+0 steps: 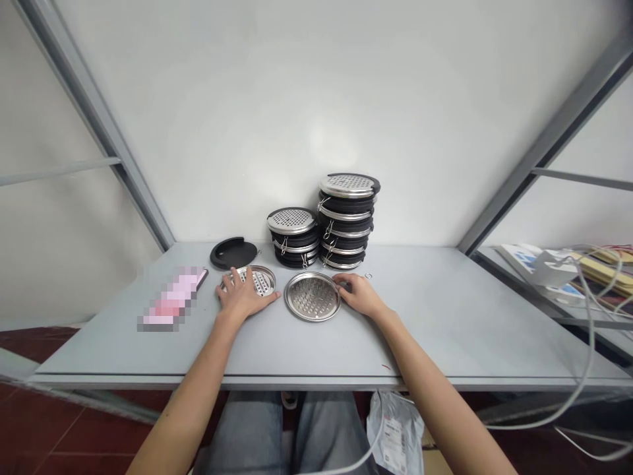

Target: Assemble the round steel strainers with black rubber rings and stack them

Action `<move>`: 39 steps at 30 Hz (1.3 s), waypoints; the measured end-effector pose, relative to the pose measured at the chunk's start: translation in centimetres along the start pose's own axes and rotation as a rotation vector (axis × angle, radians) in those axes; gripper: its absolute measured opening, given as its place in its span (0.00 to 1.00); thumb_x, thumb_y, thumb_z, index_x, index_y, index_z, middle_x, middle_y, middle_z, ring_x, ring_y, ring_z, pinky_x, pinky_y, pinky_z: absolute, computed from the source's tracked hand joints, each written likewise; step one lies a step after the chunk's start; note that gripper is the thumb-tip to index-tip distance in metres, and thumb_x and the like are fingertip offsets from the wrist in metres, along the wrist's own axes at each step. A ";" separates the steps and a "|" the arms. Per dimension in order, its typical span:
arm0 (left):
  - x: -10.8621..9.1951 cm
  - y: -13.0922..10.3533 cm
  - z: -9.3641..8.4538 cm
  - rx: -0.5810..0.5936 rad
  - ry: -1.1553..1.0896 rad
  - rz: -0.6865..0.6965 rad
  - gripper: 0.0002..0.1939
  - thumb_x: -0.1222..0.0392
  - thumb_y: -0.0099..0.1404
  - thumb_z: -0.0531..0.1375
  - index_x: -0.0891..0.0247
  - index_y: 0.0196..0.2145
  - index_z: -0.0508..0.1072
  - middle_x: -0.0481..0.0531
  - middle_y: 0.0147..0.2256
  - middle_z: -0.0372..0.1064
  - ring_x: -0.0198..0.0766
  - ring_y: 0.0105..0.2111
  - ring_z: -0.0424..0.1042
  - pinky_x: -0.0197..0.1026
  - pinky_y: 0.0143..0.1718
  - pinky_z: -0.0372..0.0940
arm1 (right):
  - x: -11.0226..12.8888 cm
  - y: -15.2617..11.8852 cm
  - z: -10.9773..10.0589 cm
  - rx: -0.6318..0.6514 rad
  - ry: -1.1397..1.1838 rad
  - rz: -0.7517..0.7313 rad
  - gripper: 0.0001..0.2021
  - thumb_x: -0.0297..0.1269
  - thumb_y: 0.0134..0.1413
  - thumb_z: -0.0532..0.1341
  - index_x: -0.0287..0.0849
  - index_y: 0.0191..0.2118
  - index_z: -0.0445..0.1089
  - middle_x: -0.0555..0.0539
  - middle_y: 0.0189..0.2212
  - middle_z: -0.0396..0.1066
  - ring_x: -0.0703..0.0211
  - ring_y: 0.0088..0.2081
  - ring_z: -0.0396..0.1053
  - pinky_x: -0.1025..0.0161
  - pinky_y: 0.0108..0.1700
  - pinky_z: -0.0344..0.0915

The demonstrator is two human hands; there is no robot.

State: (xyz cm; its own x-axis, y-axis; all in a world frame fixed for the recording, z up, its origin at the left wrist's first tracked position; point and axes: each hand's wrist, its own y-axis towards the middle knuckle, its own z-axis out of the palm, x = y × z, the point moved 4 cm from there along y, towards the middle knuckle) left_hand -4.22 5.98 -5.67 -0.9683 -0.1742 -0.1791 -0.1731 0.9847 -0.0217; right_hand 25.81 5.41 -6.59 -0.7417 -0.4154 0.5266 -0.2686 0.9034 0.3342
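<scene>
Perforated tray (312, 296) flat, hollow up

A plain white wall (316, 99) rises behind the grey table (445, 316); slanted grey metal frame bars (99, 125) flank it on both sides; dark red floor tiles (59, 429) show below; light falls soft and even.

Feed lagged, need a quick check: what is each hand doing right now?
Left hand: open, lying flat on the smaller perforated metal disc.
Right hand: fingers touching the edge of the larger perforated metal tray; grip cannot be told.
</scene>
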 end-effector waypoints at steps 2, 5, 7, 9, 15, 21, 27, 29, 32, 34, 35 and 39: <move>0.1 0.1 0.0 0.013 0.000 -0.002 0.65 0.18 0.42 0.51 0.64 0.67 0.45 0.73 0.67 0.29 0.74 0.65 0.32 0.68 0.60 0.37 | 0.0 0.0 0.0 0.002 0.000 -0.008 0.13 0.30 0.54 0.56 0.42 0.43 0.73 0.45 0.41 0.77 0.54 0.42 0.73 0.60 0.46 0.66; 0.4 0.2 0.1 0.051 -0.001 -0.012 0.67 0.17 0.40 0.52 0.63 0.67 0.45 0.72 0.68 0.28 0.75 0.65 0.30 0.68 0.60 0.35 | 0.2 0.0 -0.1 0.004 0.002 -0.018 0.12 0.30 0.54 0.56 0.42 0.42 0.74 0.45 0.40 0.77 0.53 0.42 0.73 0.59 0.46 0.66; 0.5 0.3 0.1 0.062 -0.009 -0.018 0.67 0.18 0.40 0.53 0.63 0.67 0.44 0.72 0.68 0.29 0.75 0.65 0.31 0.69 0.60 0.36 | 0.3 0.0 -0.2 0.003 0.002 -0.015 0.12 0.30 0.54 0.56 0.43 0.42 0.74 0.45 0.40 0.77 0.53 0.42 0.73 0.59 0.46 0.66; 0.5 0.2 -0.1 0.044 -0.019 -0.015 0.65 0.19 0.42 0.53 0.63 0.67 0.44 0.72 0.68 0.30 0.75 0.65 0.34 0.69 0.59 0.40 | 0.3 -0.1 -0.2 0.005 -0.002 -0.007 0.12 0.31 0.55 0.55 0.42 0.42 0.73 0.45 0.40 0.77 0.53 0.42 0.72 0.58 0.46 0.66; -0.3 -0.7 -1.0 -0.067 -0.084 0.047 0.58 0.24 0.48 0.54 0.62 0.67 0.47 0.73 0.67 0.35 0.73 0.63 0.45 0.70 0.55 0.50 | 0.3 -0.1 -0.4 -0.028 -0.016 0.012 0.13 0.33 0.56 0.56 0.41 0.45 0.72 0.43 0.43 0.76 0.50 0.45 0.72 0.55 0.49 0.65; -2.8 -2.6 -1.6 -0.202 -0.134 0.348 0.54 0.29 0.49 0.60 0.61 0.66 0.51 0.69 0.68 0.34 0.69 0.64 0.43 0.69 0.56 0.51 | 1.4 -0.3 -0.8 -0.104 0.071 -0.013 0.14 0.41 0.60 0.55 0.42 0.45 0.73 0.43 0.44 0.75 0.48 0.47 0.71 0.52 0.52 0.64; -5.5 -4.8 -1.2 -0.307 -0.181 0.782 0.54 0.37 0.46 0.67 0.62 0.64 0.54 0.65 0.68 0.35 0.64 0.66 0.41 0.63 0.61 0.48 | 3.6 -0.4 -0.7 -0.028 0.411 -0.038 0.18 0.47 0.62 0.53 0.41 0.42 0.75 0.44 0.42 0.77 0.49 0.46 0.72 0.52 0.52 0.65; -6.0 -5.3 -1.2 -0.305 -0.187 0.864 0.53 0.38 0.45 0.68 0.62 0.64 0.54 0.65 0.68 0.36 0.64 0.66 0.40 0.63 0.61 0.47 | 4.0 -0.5 -0.3 0.036 0.531 -0.030 0.18 0.48 0.60 0.55 0.40 0.43 0.75 0.44 0.41 0.77 0.50 0.43 0.73 0.53 0.49 0.66; -6.4 -5.8 -1.3 -0.307 -0.201 0.960 0.54 0.38 0.45 0.68 0.61 0.64 0.55 0.65 0.68 0.36 0.65 0.66 0.39 0.64 0.62 0.45 | 3.9 -0.5 0.3 0.113 0.687 0.052 0.18 0.48 0.55 0.61 0.38 0.41 0.75 0.44 0.35 0.77 0.53 0.35 0.74 0.56 0.40 0.70; -6.5 -5.9 -1.5 -0.331 -0.235 1.008 0.53 0.36 0.46 0.67 0.61 0.64 0.55 0.64 0.68 0.36 0.65 0.66 0.39 0.64 0.62 0.44 | 3.6 -0.5 0.4 0.111 0.784 0.127 0.18 0.49 0.51 0.64 0.38 0.39 0.75 0.46 0.30 0.77 0.57 0.29 0.73 0.58 0.35 0.71; -6.4 -5.8 -1.6 -0.361 -0.268 1.010 0.51 0.36 0.49 0.65 0.60 0.64 0.55 0.64 0.68 0.36 0.64 0.66 0.39 0.63 0.62 0.44 | 3.3 -0.4 0.2 0.089 0.830 0.159 0.19 0.49 0.50 0.65 0.38 0.39 0.76 0.47 0.28 0.77 0.58 0.28 0.72 0.59 0.34 0.71; -5.5 -5.3 -2.2 -0.505 -0.502 0.943 0.41 0.39 0.63 0.54 0.59 0.66 0.48 0.62 0.67 0.38 0.59 0.66 0.41 0.61 0.63 0.45 | 2.4 -0.2 -1.3 -0.076 0.964 0.205 0.20 0.49 0.48 0.66 0.40 0.43 0.75 0.47 0.31 0.78 0.56 0.31 0.75 0.54 0.40 0.73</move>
State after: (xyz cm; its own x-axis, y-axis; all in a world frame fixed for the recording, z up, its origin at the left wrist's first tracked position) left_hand 1.66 1.69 -2.39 -0.5916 0.7541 -0.2851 0.4115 0.5865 0.6976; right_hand 24.88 4.13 -4.43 0.0575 -0.1910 0.9799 -0.1259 0.9723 0.1969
